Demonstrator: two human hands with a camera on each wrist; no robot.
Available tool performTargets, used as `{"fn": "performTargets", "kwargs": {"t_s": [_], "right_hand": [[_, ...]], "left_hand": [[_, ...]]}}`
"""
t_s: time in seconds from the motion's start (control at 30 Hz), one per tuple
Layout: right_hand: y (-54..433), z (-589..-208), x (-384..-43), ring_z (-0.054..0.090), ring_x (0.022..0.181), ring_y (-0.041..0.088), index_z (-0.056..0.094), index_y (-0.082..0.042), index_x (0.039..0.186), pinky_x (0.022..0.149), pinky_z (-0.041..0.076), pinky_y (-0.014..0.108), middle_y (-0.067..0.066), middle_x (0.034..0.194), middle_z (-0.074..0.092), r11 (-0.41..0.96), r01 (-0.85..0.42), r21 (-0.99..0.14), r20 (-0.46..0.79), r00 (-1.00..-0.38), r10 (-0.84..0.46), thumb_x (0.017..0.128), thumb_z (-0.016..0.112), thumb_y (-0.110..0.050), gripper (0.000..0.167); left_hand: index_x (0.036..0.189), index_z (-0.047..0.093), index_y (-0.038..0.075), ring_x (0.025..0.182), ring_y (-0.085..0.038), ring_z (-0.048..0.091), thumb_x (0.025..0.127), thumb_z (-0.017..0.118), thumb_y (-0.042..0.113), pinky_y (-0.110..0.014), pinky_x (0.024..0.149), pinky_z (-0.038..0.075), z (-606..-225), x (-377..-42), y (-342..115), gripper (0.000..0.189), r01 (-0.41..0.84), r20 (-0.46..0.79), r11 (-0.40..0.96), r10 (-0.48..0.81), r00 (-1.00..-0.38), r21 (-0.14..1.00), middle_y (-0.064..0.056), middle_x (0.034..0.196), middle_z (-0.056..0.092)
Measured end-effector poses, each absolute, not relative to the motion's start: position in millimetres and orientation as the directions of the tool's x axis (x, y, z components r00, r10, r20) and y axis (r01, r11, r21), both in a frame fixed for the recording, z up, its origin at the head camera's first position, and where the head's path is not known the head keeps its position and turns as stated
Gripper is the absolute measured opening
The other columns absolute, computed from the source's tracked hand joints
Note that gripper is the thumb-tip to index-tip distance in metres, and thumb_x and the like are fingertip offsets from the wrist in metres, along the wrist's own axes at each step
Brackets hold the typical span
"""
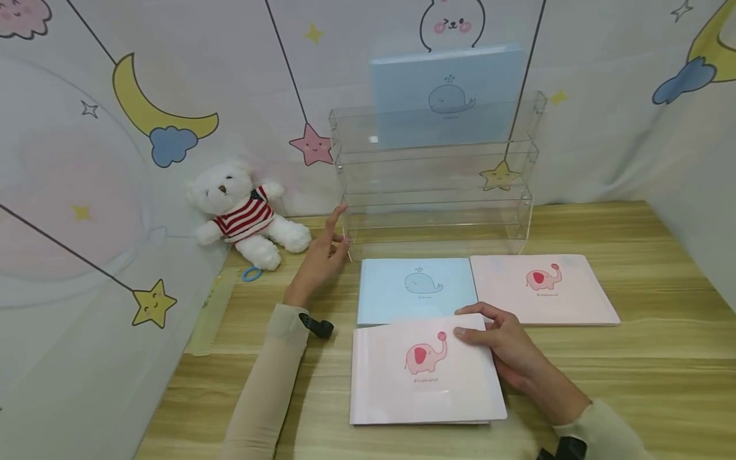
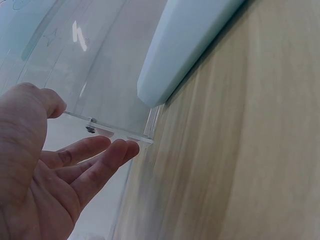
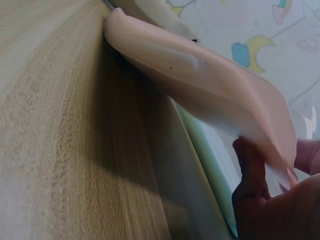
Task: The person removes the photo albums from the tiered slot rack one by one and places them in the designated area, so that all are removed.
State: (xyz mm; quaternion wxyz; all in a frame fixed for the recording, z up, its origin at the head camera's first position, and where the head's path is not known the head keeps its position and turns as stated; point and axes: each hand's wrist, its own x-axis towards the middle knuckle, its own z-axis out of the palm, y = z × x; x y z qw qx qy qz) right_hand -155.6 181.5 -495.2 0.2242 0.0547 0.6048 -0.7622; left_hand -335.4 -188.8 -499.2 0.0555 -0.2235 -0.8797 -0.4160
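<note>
My right hand (image 1: 512, 348) pinches the right edge of a pink book (image 1: 425, 390) with an elephant on its cover. In the right wrist view, that book (image 3: 200, 75) is tilted, its near side raised off the wooden table. At the left side of a clear acrylic tiered rack (image 1: 437, 217), my left hand (image 1: 319, 262) touches the edge with fairly straight fingers. The left wrist view shows the left hand's fingertips (image 2: 131, 150) against the clear panel. A blue whale book (image 1: 416, 291) and a second pink elephant book (image 1: 543, 291) lie before the rack.
Another blue whale book (image 1: 402, 96) stands upright in the rack's top tier. Left of the rack sits a white teddy bear (image 1: 244, 211) in a striped shirt. A blue ring (image 1: 252, 274) and a pale yellow ruler (image 1: 213, 313) lie near the table's left edge.
</note>
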Motion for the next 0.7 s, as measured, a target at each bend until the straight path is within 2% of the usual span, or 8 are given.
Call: {"fn": "performTargets", "kwargs": {"t_s": [0.13, 0.33, 0.47, 0.57, 0.67, 0.7], "right_hand": [[180.1, -496.6, -155.1, 0.082, 0.089, 0.021, 0.073, -0.021, 0.117, 0.08, 0.067, 0.045, 0.001, 0.102, 0.081, -0.123, 0.398, -0.909, -0.364, -0.902, -0.234, 0.095, 0.079, -0.006, 0.027], [177.2, -500.6, -155.8, 0.081, 0.083, 0.024, 0.067, -0.004, 0.13, 0.075, 0.067, 0.046, 0.007, 0.097, 0.08, 0.005, 0.355, -0.935, -0.353, -0.927, -0.127, 0.094, 0.08, -0.006, 0.038], [174.4, -501.5, -154.4, 0.075, 0.068, 0.021, 0.068, -0.003, 0.129, 0.063, 0.064, 0.037, 0.009, 0.081, 0.075, 0.246, 0.267, -0.932, -0.287, -0.956, -0.05, 0.094, 0.081, -0.01, 0.039], [173.2, -500.1, -153.1, 0.059, 0.063, 0.016, 0.072, -0.008, 0.123, 0.057, 0.052, 0.027, 0.005, 0.07, 0.061, 0.486, 0.133, -0.864, -0.168, -0.985, -0.029, 0.092, 0.083, -0.017, 0.034], [173.9, -498.8, -152.1, 0.045, 0.064, 0.016, 0.076, -0.013, 0.117, 0.058, 0.037, 0.027, 0.003, 0.067, 0.049, 0.654, 0.021, -0.756, -0.06, -0.998, -0.038, 0.091, 0.085, -0.023, 0.03], [174.3, -498.6, -151.8, 0.044, 0.065, 0.016, 0.076, -0.014, 0.115, 0.059, 0.036, 0.027, 0.002, 0.068, 0.048, 0.683, -0.001, -0.73, -0.042, -0.998, -0.046, 0.09, 0.085, -0.025, 0.029]], "left_hand": [[0.169, 0.01, 0.051, 0.078, -0.028, 0.078, 0.115, 0.049, 0.024, -0.042, 0.076, 0.058, -499.0, -335.6, -188.2, 0.072, 0.436, 0.279, 0.559, 0.346, -0.896, 0.706, -0.02, 0.115, 0.076], [0.169, 0.012, 0.05, 0.077, -0.028, 0.077, 0.115, 0.05, 0.026, -0.041, 0.075, 0.058, -498.8, -336.4, -187.7, 0.071, 0.435, 0.28, 0.558, 0.344, -0.896, 0.706, -0.019, 0.113, 0.076], [0.169, 0.012, 0.051, 0.077, -0.028, 0.078, 0.115, 0.05, 0.026, -0.042, 0.075, 0.059, -499.5, -336.7, -188.3, 0.07, 0.436, 0.279, 0.552, 0.349, -0.895, 0.711, -0.019, 0.114, 0.076], [0.169, 0.013, 0.051, 0.078, -0.027, 0.078, 0.115, 0.05, 0.027, -0.043, 0.077, 0.059, -500.2, -336.9, -189.0, 0.07, 0.435, 0.279, 0.545, 0.347, -0.895, 0.717, -0.019, 0.117, 0.076], [0.169, 0.013, 0.051, 0.078, -0.028, 0.078, 0.115, 0.05, 0.027, -0.045, 0.077, 0.059, -500.7, -337.0, -189.5, 0.07, 0.435, 0.281, 0.544, 0.346, -0.895, 0.717, -0.02, 0.117, 0.076], [0.169, 0.013, 0.051, 0.078, -0.028, 0.078, 0.115, 0.05, 0.027, -0.045, 0.077, 0.059, -500.8, -336.9, -189.6, 0.07, 0.435, 0.28, 0.545, 0.345, -0.896, 0.717, -0.02, 0.117, 0.076]]}}
